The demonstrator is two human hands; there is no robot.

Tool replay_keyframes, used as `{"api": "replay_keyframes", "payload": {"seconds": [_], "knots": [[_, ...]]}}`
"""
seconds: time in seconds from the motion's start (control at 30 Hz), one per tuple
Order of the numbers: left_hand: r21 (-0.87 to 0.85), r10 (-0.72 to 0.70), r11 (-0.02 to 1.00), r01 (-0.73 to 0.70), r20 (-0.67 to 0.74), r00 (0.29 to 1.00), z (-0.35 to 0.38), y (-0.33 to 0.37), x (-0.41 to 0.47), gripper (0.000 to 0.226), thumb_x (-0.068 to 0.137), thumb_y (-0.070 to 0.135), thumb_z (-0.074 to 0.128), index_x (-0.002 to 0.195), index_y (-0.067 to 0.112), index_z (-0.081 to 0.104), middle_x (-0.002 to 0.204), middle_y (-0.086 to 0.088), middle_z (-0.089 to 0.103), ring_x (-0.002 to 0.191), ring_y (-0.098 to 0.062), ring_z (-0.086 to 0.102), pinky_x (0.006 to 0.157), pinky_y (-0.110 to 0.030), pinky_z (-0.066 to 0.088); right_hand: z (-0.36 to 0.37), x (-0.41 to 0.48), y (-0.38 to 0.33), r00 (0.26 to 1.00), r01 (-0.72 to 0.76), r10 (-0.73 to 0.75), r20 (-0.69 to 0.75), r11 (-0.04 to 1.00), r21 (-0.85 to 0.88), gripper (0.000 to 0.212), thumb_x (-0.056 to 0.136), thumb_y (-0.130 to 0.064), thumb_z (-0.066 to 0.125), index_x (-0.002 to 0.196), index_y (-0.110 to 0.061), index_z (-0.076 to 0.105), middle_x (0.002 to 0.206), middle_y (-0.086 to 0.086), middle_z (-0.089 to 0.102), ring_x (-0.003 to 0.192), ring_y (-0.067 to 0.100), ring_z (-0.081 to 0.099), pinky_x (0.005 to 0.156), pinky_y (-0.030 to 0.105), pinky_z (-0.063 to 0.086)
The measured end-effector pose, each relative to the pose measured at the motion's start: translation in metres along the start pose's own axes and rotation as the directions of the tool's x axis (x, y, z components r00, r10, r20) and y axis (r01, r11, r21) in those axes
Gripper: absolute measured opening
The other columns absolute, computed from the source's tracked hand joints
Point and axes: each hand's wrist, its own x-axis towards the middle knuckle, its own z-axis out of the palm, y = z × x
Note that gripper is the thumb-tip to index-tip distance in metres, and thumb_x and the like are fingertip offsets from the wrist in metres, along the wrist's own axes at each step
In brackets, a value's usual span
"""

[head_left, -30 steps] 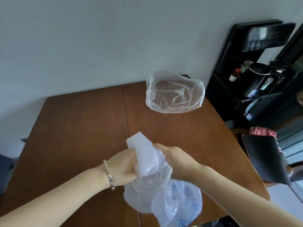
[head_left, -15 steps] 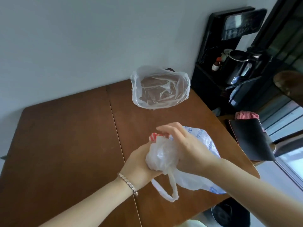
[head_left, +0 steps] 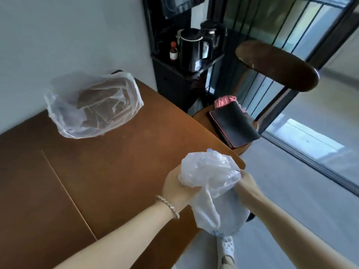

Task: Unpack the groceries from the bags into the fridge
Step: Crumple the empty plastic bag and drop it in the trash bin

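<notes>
Left hand [head_left: 174, 188] and right hand [head_left: 247, 183] both gripping a crumpled white plastic bag [head_left: 209, 171], bunched between them at 5 o'clock over the counter [head_left: 116, 162] corner, clear bag [head_left: 93, 105] lying on the counter at 10 o'clock, black kettle [head_left: 191, 49] at 1 o'clock

Thin translucent plastic bag [head_left: 209, 171], smooth matt wooden table [head_left: 116, 162], glossy black kettle [head_left: 191, 49]

- Bare tabletop [head_left: 97, 171] lies open to me from eight to ten o'clock.
- Clear bag [head_left: 93, 105] blocks eleven; chair [head_left: 277, 65] crowds one to two.
</notes>
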Motion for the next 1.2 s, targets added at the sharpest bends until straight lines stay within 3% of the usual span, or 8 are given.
{"api": "replay_keyframes", "payload": {"seconds": [0.23,0.4,0.6,0.7,0.8,0.93,1.03,1.2], "knots": [[0.21,0.248,0.936,-0.282,0.176,0.953,0.148,0.015,0.047,0.01,0.083,0.02,0.058,0.091,0.023,0.053,0.083,0.002,0.064,0.08,-0.017,0.058,0.074,-0.022,0.049,-0.113,0.033,0.061,0.886,-0.462,0.41,0.217,0.82,0.338,0.038,0.089,-0.038,0.057,0.071,-0.005,0.065,0.065,0.013,0.067,0.067,0.027,0.063,0.071,0.044,0.049],[0.525,0.266,0.749,-0.405,0.323,0.908,0.256,-0.012,0.082,0.062,0.047,0.022,0.087,0.091,0.025,0.044,0.084,-0.004,0.064,0.066,-0.02,0.062,0.052,-0.028,0.057,-0.182,0.071,0.097,0.903,-0.427,0.337,0.267,0.625,0.654,0.022,0.083,-0.026,0.055,0.083,-0.005,0.062,0.078,0.015,0.067,0.068,0.027,0.066,0.07,0.032,0.053],[0.731,0.367,0.504,-0.461,0.302,0.88,0.334,-0.067,0.119,0.011,0.063,0.005,0.066,0.068,0.013,0.061,0.069,-0.007,0.056,0.059,-0.025,0.056,0.04,-0.028,0.048,-0.196,0.13,0.161,0.913,-0.407,0.221,0.342,0.47,0.783,0.051,0.091,-0.043,0.037,0.1,-0.002,0.067,0.086,0.015,0.073,0.072,0.025,0.072,0.07,0.03,0.054],[0.757,0.336,0.436,-0.487,0.365,0.868,0.361,-0.12,0.139,0.016,0.072,0.01,0.038,0.077,0.014,0.053,0.07,-0.006,0.049,0.064,-0.024,0.044,0.041,-0.028,0.046,-0.164,0.172,0.204,0.914,-0.403,0.269,0.304,0.686,0.605,0.046,0.076,-0.041,0.069,0.108,-0.008,0.07,0.104,0.016,0.071,0.098,0.03,0.067,0.091,0.049,0.049],[0.732,0.128,0.457,-0.505,0.507,0.852,0.375,-0.175,0.162,0.016,0.055,0.017,0.075,0.069,0.016,0.066,0.077,-0.005,0.056,0.073,-0.025,0.052,0.048,-0.028,0.051,-0.123,0.223,0.26,0.918,-0.372,0.386,0.095,0.749,0.548,0.036,0.073,-0.014,0.077,0.106,-0.002,0.068,0.094,0.019,0.071,0.088,0.032,0.068,0.075,0.042,0.055],[0.705,-0.202,0.564,-0.43,0.623,0.756,0.389,-0.253,0.186,0.065,0.082,0.026,0.063,0.139,0.023,0.034,0.146,-0.005,0.019,0.138,-0.024,0.019,0.109,-0.033,0.032,-0.075,0.291,0.33,0.908,-0.312,0.386,-0.16,0.881,0.356,0.031,0.068,-0.027,0.07,0.097,-0.022,0.059,0.094,0.006,0.064,0.088,0.021,0.062,0.07,0.03,0.053],[0.746,-0.331,0.629,-0.221,0.514,0.791,0.405,-0.297,0.194,0.055,0.093,0.023,0.045,0.144,0.031,0.025,0.153,0.001,0.006,0.141,-0.021,0.014,0.112,-0.031,0.025,-0.041,0.337,0.376,0.94,-0.268,0.286,-0.187,0.956,0.117,0.031,0.081,-0.03,0.064,0.107,-0.026,0.047,0.111,0.008,0.048,0.086,0.013,0.049,0.067,0.023,0.041],[0.808,-0.469,0.588,0.035,0.306,0.828,0.42,-0.356,0.201,0.04,0.093,0.015,0.04,0.132,0.026,0.044,0.15,0.001,0.016,0.133,-0.022,0.03,0.103,-0.034,0.037,-0.004,0.384,0.42,0.956,-0.281,0.176,-0.234,0.776,-0.565,0.03,0.086,-0.017,0.053,0.115,-0.014,0.044,0.116,0.005,0.052,0.108,0.028,0.044,0.083,0.033,0.036]]}}
